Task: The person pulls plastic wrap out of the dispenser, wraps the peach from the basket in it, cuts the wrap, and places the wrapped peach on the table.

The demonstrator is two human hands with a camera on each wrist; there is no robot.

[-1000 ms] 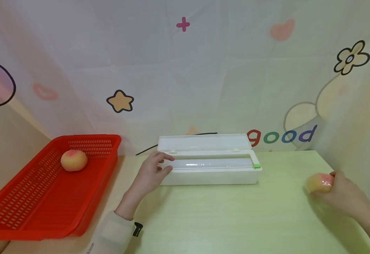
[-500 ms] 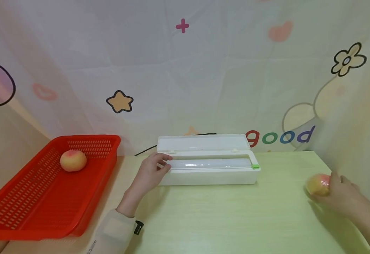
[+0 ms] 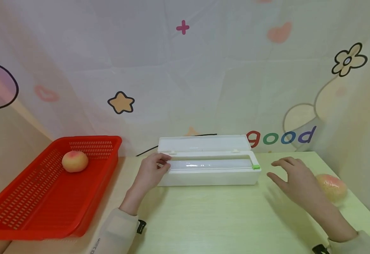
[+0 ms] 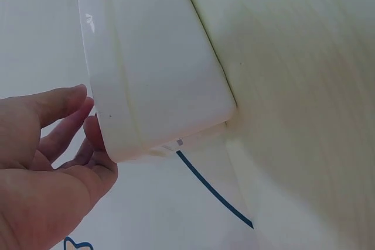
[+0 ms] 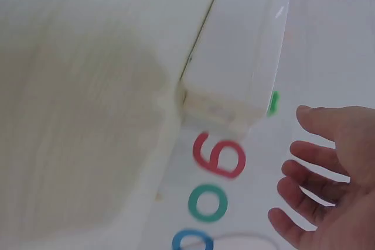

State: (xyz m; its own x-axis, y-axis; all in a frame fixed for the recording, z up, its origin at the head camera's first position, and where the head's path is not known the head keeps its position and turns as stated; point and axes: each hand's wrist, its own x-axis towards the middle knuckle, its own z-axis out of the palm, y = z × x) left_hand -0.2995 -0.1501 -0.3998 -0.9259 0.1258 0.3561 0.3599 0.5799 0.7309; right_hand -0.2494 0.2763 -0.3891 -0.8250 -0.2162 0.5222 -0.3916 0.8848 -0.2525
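Note:
A white cling film dispenser (image 3: 207, 178) stands on the table with its lid (image 3: 204, 144) raised, a roll of film (image 3: 210, 164) inside and a green slide cutter (image 3: 256, 167) at its right end. At the dispenser's left end is my left hand (image 3: 151, 171), its fingers loosely bent at the top edge; whether they press on it is hard to tell. My right hand (image 3: 299, 183) hovers right of the dispenser, fingers spread and holding nothing. Behind it, a shiny, film-wrapped peach (image 3: 334, 187) lies on the table, partly hidden by the hand.
A red plastic basket (image 3: 93, 201) stands on the left with one peach (image 3: 75, 161) inside. A printed curtain (image 3: 204, 88) hangs right behind the table, and a black cord (image 3: 147, 151) runs behind the dispenser.
My right hand has let go of the wrapped peach at the right and moved left toward the dispenser. The left hand stays at the dispenser's left end.

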